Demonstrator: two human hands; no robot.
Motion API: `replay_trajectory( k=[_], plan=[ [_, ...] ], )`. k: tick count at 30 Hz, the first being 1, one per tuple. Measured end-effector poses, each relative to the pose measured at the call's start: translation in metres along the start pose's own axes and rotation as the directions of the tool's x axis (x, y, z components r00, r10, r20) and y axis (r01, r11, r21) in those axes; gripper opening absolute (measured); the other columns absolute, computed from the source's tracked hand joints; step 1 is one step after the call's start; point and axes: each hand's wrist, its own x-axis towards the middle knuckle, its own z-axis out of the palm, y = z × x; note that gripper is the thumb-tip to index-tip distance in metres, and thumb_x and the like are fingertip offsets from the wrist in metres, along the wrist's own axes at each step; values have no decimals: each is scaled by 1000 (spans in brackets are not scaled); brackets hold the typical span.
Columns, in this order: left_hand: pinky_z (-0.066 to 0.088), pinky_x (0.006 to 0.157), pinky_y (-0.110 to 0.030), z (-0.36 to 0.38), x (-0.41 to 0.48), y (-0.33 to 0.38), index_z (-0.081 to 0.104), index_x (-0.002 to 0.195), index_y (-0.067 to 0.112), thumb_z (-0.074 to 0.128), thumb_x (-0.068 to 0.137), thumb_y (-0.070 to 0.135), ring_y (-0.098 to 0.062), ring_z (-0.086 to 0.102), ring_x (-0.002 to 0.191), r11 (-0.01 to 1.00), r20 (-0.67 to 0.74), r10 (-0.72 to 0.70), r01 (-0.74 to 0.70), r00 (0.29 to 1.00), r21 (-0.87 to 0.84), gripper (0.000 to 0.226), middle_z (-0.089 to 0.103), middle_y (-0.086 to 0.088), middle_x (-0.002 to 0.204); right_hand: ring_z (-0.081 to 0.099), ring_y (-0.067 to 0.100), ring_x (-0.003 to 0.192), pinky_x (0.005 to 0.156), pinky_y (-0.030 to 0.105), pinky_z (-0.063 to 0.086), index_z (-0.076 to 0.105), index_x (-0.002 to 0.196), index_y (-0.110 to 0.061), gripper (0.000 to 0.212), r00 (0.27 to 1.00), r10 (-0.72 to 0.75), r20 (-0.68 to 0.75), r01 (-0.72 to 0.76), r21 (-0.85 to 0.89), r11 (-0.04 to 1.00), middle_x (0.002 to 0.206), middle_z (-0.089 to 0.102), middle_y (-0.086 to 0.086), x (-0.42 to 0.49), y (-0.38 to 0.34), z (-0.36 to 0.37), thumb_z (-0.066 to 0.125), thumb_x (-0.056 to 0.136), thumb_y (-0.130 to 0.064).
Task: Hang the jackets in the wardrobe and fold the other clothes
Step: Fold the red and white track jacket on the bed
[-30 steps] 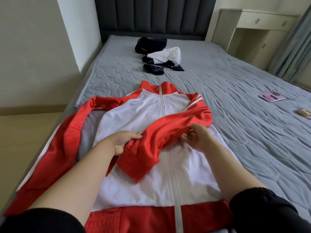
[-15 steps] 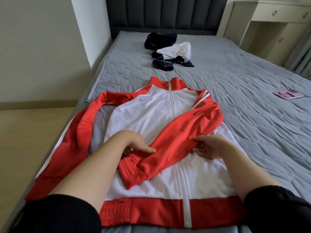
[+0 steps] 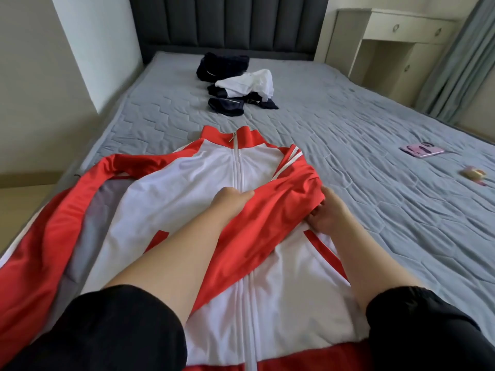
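Early in task, judging by layout. Working on jacket (image 3: 214, 178), laid front-up and zipped near foot of bed (image 3: 375, 210), with collar toward headboard (image 3: 227, 20). Folding in sleeve (image 3: 267, 223) on person's right side: already drawn diagonally across chest and over zip, with cuff end hidden under left forearm. Gripping that sleeve with left hand (image 3: 231, 200), fingers curled over its upper edge just beside zip. Pinching sleeve's fold near shoulder with right hand (image 3: 325, 216), fingers curled onto cloth edge. Left to fold, by the look of it: other sleeve (image 3: 53, 223), lying spread out toward left edge of bed, then body itself. Odd against task wording, which asks for jackets hung in wardrobe; no hanger or wardrobe in view, so can't tell whether meant as proper fold or as tidy-up before hanging. Nothing visibly finished: no folded stack anywhere in view. Untouched further up bed: pile (image 3: 235, 87) of dark and white clothes, crumpled, well apart from jacket. Also on bed, off to right: phone (image 3: 422, 151) and small object (image 3: 474, 173), too small to identify. Most of task ahead, going by that pile and by hanging not yet started
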Motion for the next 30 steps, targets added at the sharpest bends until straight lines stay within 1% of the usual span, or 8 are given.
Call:
replay_trajectory(
  k=[3, 7, 12, 14, 19, 22, 26, 30],
  plan=[
    [46, 77, -33, 9, 13, 9, 66, 84, 2, 59, 89, 32, -31, 61, 88, 997, 7, 15, -15, 1000, 76, 32, 65, -14, 88, 58, 25, 84, 101, 36, 43, 56, 104, -12, 20, 999, 16, 50, -20, 73, 997, 83, 63, 4, 12, -4, 0, 42, 99, -26],
    [45, 87, -33, -11, 32, -18, 62, 113, -3, 54, 90, 19, -34, 58, 108, 951, -166, -102, 145, 981, 272, 32, 63, -20, 116, 46, 13, 62, 64, 22, 49, 49, 80, -11, 24, 993, 75, -90, -67, 91, 994, 73, 46, 3, 26, -7, -2, 35, 99, -4],
    [40, 51, -23, -39, 39, -9, 65, 92, 6, 62, 83, 22, -20, 56, 70, 823, 89, -233, 147, 968, 549, 18, 60, -7, 84, 52, 19, 63, 59, 32, 54, 49, 77, -5, 22, 990, 137, -21, -137, -2, 991, 71, 49, 7, 32, -11, -4, 39, 94, -14],
    [40, 53, -22, -37, 46, 12, 64, 95, 9, 65, 79, 30, -20, 58, 70, 833, 115, -191, 99, 975, 544, 26, 62, -5, 87, 50, 19, 61, 56, 30, 53, 50, 78, -10, 23, 987, 159, -23, -160, -51, 986, 67, 48, 5, 36, -11, -2, 45, 93, -27],
    [41, 82, -28, 3, 73, 55, 62, 116, 7, 46, 93, 41, -27, 57, 107, 906, 64, 38, -62, 997, 418, 44, 61, -13, 119, 52, 12, 35, 39, 25, 50, 53, 68, -20, 23, 975, 222, -21, -221, -204, 954, 43, 48, -2, 51, -6, -1, 50, 90, -26],
    [45, 98, -35, 28, 92, 68, 60, 121, 5, 46, 95, 38, -30, 57, 112, 966, 84, 1, -22, 996, 258, 45, 61, -16, 122, 59, 16, 46, 48, 34, 56, 62, 79, -18, 17, 942, 330, 65, -308, -223, 925, 57, 54, 1, 55, -8, -4, 50, 89, -23],
    [51, 89, -35, 49, 112, 75, 64, 113, 4, 62, 87, 34, -29, 64, 100, 994, 53, -98, 100, 994, -39, 40, 66, -15, 110, 67, 32, 90, 77, 51, 50, 71, 99, 3, 40, 870, 406, 281, -404, -67, 912, 106, 68, 19, 58, -13, -7, 35, 91, -12],
    [47, 79, -32, 51, 127, 68, 63, 114, 0, 66, 85, 16, -27, 62, 93, 980, -21, -159, 156, 987, -121, 33, 66, -18, 104, 59, 36, 99, 84, 52, 43, 61, 104, 11, 38, 890, 277, 364, -346, 140, 928, 106, 64, 25, 57, -17, -1, 35, 78, 1]
  ],
)
